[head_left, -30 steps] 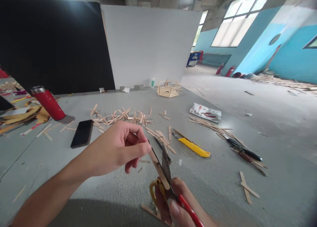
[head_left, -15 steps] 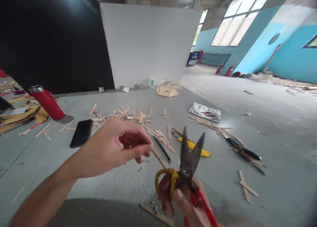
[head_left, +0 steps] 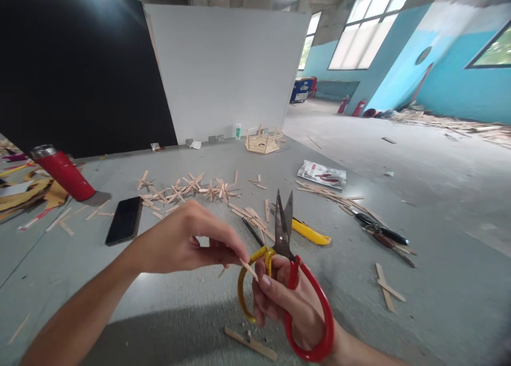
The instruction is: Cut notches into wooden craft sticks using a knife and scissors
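Between thumb and fingers, my left hand [head_left: 207, 237] pinches one end of a short wooden stick [head_left: 249, 269]. The stick's other end meets the thumb and fingertips of my right hand [head_left: 289, 291]. That same hand carries scissors [head_left: 282, 233] with one red handle and one yellow-wrapped handle; their blades point up and stand slightly apart. Behind the hands lie a black pen [head_left: 252, 231], a yellow cutter [head_left: 311, 232] and a pile of small sticks [head_left: 253, 217]. A longer stick [head_left: 251, 344] rests on the table below my hands.
A phone [head_left: 124, 221] and a red bottle [head_left: 66, 174] are on the left. At the back is a small stick-built frame [head_left: 263, 141]. On the right are a packet [head_left: 321, 174], a black-handled tool [head_left: 381, 227] and two crossed sticks [head_left: 386, 287].
My right hand has turned and come up to the stick, its fingertips now at the stick's lower end. The scissor blades have come closer together. The view has shifted slightly right.
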Demonstrator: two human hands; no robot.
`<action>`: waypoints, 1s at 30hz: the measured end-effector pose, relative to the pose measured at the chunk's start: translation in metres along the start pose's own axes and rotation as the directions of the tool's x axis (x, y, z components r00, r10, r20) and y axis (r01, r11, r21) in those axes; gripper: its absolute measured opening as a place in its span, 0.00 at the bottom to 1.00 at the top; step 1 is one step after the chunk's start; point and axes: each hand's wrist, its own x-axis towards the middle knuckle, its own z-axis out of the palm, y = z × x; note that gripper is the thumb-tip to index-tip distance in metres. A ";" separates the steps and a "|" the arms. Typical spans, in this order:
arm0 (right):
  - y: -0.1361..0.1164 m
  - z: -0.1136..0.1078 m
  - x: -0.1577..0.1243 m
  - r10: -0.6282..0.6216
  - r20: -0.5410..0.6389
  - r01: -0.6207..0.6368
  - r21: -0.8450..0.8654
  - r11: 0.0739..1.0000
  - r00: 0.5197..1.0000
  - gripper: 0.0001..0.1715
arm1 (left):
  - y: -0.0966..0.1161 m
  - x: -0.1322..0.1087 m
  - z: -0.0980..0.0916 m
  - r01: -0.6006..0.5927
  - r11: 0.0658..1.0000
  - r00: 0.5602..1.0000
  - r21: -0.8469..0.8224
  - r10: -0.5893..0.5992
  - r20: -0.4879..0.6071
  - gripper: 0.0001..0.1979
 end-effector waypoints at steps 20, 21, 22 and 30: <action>0.004 -0.003 -0.016 -0.096 -0.139 0.083 -0.099 0.992 0.986 0.19 | -0.016 0.010 0.020 0.211 0.969 0.957 -0.131 -0.178 0.229 0.04; 0.003 -0.003 -0.016 -0.099 -0.148 0.084 -0.104 0.991 0.984 0.18 | -0.015 0.010 0.021 0.193 0.975 0.961 -0.109 -0.166 0.221 0.04; 0.002 -0.002 -0.016 -0.103 -0.159 0.086 -0.108 0.990 0.982 0.18 | -0.014 0.009 0.021 0.164 0.983 0.967 -0.079 -0.144 0.208 0.04; -0.008 0.006 -0.012 -0.105 -0.154 0.110 0.021 0.994 0.982 0.23 | -0.004 0.001 0.029 -0.332 0.832 0.943 0.445 0.305 0.134 0.09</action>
